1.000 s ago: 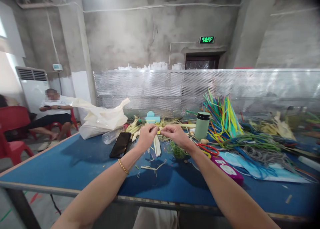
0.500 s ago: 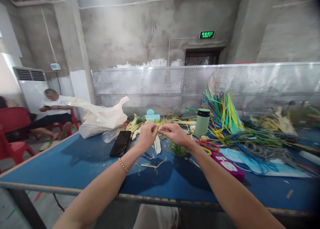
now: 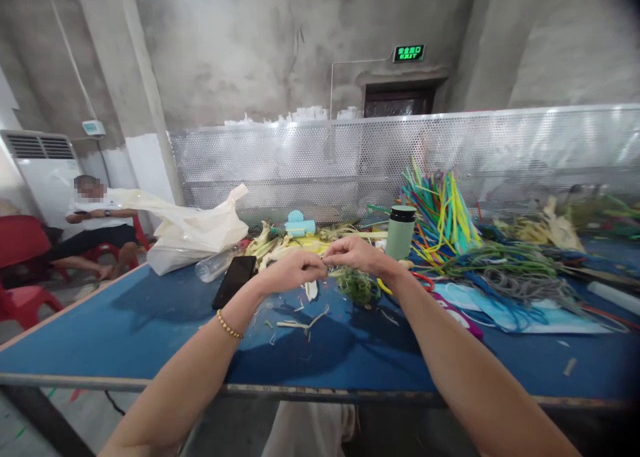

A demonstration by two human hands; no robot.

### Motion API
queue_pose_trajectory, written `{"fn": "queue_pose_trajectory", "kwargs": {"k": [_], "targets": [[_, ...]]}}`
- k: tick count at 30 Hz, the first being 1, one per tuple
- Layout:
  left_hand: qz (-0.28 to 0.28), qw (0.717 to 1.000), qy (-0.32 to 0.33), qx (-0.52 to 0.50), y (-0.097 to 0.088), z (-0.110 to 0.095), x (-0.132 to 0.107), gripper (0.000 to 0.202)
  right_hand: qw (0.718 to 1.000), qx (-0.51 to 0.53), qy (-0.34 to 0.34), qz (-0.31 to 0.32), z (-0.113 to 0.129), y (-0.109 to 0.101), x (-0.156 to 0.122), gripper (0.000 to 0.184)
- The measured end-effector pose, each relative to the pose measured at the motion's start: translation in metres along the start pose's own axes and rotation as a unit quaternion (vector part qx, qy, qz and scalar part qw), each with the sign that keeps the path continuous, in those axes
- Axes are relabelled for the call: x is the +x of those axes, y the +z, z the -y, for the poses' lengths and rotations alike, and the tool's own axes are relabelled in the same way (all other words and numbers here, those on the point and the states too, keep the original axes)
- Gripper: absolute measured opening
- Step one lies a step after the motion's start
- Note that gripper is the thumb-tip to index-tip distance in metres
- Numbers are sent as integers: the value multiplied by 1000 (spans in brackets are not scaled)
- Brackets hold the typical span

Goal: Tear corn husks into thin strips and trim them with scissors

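Observation:
My left hand (image 3: 294,270) and my right hand (image 3: 354,254) meet fingertip to fingertip above the middle of the blue table (image 3: 175,340). Both are closed in a pinch, and whatever lies between the fingers is too small to make out. Just below the left fingers a pale strip of husk (image 3: 311,290) rests on the table. A tangle of green fibres (image 3: 357,286) sits under my right hand. Closer to me are thin dry scraps (image 3: 300,324). Behind the hands lies a heap of pale, dried husks (image 3: 270,245).
A black phone (image 3: 235,282), a clear bottle (image 3: 215,265) and a cream plastic bag (image 3: 197,234) are on the left. To the right stand a green flask (image 3: 401,234) and bright coloured strips (image 3: 445,210), near tangled cords (image 3: 505,270) and blue masks (image 3: 540,314). A person (image 3: 103,210) sits far left.
My left hand has turned flatter, its fingers now pointing right toward the right hand's fingertips. The whole view has shifted slightly, with the background sitting higher and further left.

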State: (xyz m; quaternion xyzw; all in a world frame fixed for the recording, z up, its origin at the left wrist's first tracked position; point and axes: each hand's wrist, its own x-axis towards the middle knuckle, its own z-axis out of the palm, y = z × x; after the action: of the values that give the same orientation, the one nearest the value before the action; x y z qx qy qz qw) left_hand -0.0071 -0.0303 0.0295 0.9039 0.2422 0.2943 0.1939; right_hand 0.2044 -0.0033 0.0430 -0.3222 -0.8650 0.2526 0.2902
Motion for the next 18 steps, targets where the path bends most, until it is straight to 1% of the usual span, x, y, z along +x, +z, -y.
{"fn": "queue_pose_trajectory", "kwargs": {"k": [1,2,4,6,8,11,13,15,18], "targets": [[-31,998,-14,-60,-1,-1,1,21,999,38,10,-6,0,0,0,25],[-77,989,-34,-118,0,0,2,21,997,71,21,-20,0,1,0,27],[-186,956,-73,-214,3,3,5,21,992,113,32,-51,3,7,2,27],[-268,926,-103,-246,9,8,8,20,990,114,23,-78,7,16,5,26],[-328,911,-127,-217,14,14,11,20,993,65,-5,-101,13,26,9,23],[-368,903,-146,-168,21,18,13,22,989,-38,-61,-130,19,35,11,20],[-384,894,-149,-176,23,18,13,20,986,-67,-75,-135,20,37,11,21],[-386,881,-145,-231,23,17,14,18,986,-67,-66,-138,20,35,11,20],[-349,855,-134,-360,21,17,14,18,987,-45,-29,-152,17,32,11,20]]}}
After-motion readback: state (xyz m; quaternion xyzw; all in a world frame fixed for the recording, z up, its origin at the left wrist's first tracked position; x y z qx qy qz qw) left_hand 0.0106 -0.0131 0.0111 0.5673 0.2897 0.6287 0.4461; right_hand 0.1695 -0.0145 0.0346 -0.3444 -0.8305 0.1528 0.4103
